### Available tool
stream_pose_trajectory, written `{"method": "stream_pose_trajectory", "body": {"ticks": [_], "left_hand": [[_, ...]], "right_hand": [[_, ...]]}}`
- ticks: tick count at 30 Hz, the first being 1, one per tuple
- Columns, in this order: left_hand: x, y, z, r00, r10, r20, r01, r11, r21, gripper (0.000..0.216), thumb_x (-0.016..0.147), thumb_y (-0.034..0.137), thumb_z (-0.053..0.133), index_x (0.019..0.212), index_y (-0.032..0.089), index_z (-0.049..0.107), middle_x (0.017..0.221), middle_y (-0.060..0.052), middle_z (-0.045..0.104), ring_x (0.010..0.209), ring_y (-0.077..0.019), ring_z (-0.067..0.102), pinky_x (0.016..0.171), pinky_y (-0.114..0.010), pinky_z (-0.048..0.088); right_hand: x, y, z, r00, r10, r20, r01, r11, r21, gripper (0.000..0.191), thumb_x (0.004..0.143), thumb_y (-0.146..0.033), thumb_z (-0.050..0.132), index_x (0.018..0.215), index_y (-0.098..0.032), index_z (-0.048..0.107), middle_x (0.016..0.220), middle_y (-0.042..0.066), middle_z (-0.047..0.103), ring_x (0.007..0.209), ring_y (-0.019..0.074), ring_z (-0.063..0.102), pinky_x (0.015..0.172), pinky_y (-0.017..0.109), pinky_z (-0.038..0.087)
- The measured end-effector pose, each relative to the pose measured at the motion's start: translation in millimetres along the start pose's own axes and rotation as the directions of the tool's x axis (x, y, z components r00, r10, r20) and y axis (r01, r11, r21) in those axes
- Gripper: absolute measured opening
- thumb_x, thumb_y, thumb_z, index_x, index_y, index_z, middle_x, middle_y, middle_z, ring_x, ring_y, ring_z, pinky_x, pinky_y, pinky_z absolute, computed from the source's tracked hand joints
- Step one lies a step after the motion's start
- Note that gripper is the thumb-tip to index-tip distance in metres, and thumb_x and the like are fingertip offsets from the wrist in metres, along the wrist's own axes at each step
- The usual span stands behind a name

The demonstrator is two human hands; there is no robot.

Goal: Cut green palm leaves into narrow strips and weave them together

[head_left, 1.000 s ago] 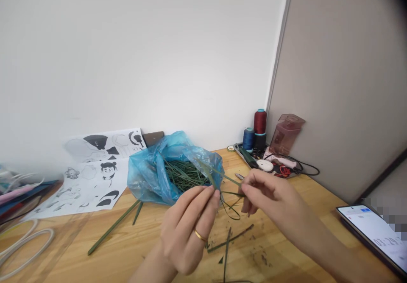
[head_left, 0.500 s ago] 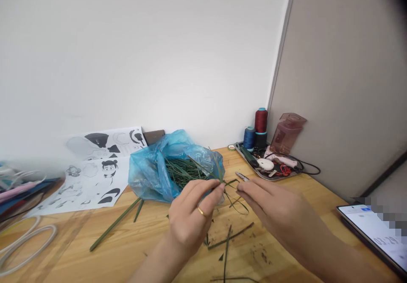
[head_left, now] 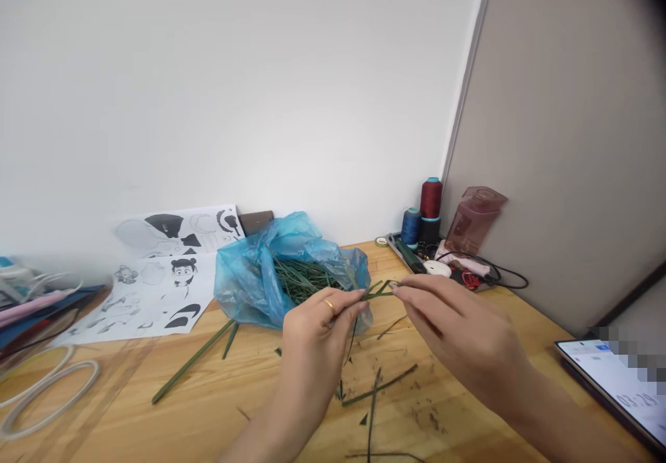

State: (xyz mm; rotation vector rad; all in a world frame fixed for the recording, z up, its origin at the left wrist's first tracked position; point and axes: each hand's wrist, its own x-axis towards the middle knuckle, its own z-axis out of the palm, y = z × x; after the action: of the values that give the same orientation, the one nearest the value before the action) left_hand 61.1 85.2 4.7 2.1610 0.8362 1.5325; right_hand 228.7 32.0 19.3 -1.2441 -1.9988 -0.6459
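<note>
Between my two hands stretch narrow green leaf strips (head_left: 379, 292), bent and crossing one another. My left hand (head_left: 325, 324), with a gold ring on one finger, pinches their left part between thumb and forefinger. On the other side, the fingertips of my right hand (head_left: 452, 321) close on the strips' right end. Just behind my left hand lies a blue plastic bag (head_left: 244, 282), its mouth showing a heap of green leaf strips (head_left: 302, 277). Loose leaf pieces (head_left: 382, 386) and small scraps are scattered on the wooden table (head_left: 208, 414) below my hands.
Printed paper sheets (head_left: 150, 303) lie at left, near a white cable (head_left: 49, 400). Thread spools (head_left: 431, 199) and a pink bottle (head_left: 476, 220) stand at the back right by a tray of small items. A phone (head_left: 614, 386) rests at the right edge.
My left hand has rolled so its thumb and forefinger lie flatter. The strips, which looped down between my hands, now run straighter across. The camera view has shifted slightly.
</note>
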Motion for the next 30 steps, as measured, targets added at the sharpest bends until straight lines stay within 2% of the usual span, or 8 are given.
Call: {"method": "stream_pose_trajectory", "body": {"ticks": [4,9,16,24,30], "left_hand": [[-3,0,0,0.995,0.091,0.045,-0.097,0.978,0.183,0.017,0.075,0.014,0.051,0.087,0.017,0.064,0.073,-0.005,0.062,0.062,-0.0116,0.055,0.054,-0.022,0.045],[-6,1,2,0.980,0.182,0.075,-0.197,0.913,0.359,0.019,0.077,0.016,0.049,0.088,0.017,0.064,0.067,-0.004,0.061,0.058,-0.0110,0.054,0.050,-0.020,0.043],[-3,5,0,0.985,0.085,0.149,-0.131,0.935,0.330,0.021,0.078,0.017,0.046,0.088,0.020,0.064,0.063,-0.002,0.056,0.057,-0.0100,0.051,0.050,-0.019,0.040],[0,5,-2,0.954,0.089,0.285,-0.196,0.907,0.374,0.023,0.079,0.015,0.043,0.092,0.022,0.062,0.067,-0.002,0.054,0.063,-0.0127,0.046,0.054,-0.023,0.038],[2,7,-6,0.931,0.019,0.364,-0.169,0.907,0.386,0.024,0.081,0.016,0.039,0.093,0.021,0.060,0.071,-0.003,0.052,0.067,-0.0147,0.044,0.056,-0.026,0.037]], "right_hand": [[6,-3,-3,0.992,0.121,-0.028,-0.113,0.975,0.192,0.014,0.078,-0.013,0.051,0.088,-0.022,0.055,0.087,0.002,0.059,0.079,0.0138,0.055,0.071,0.024,0.044],[11,-5,-8,0.980,0.193,0.046,-0.197,0.917,0.347,0.013,0.077,-0.014,0.051,0.083,-0.024,0.057,0.083,0.001,0.060,0.078,0.0156,0.056,0.067,0.027,0.045],[15,-6,-14,0.936,0.311,0.166,-0.353,0.822,0.446,0.010,0.076,-0.016,0.055,0.079,-0.024,0.059,0.079,-0.001,0.060,0.071,0.0134,0.055,0.062,0.024,0.045],[14,1,-10,0.945,0.266,0.190,-0.324,0.838,0.438,0.016,0.080,-0.018,0.049,0.089,-0.024,0.060,0.089,0.003,0.058,0.081,0.0178,0.052,0.067,0.029,0.044],[13,4,-9,0.967,0.178,0.180,-0.242,0.862,0.445,0.023,0.082,-0.013,0.045,0.097,-0.024,0.058,0.092,0.003,0.057,0.084,0.0173,0.051,0.070,0.030,0.044]]}}
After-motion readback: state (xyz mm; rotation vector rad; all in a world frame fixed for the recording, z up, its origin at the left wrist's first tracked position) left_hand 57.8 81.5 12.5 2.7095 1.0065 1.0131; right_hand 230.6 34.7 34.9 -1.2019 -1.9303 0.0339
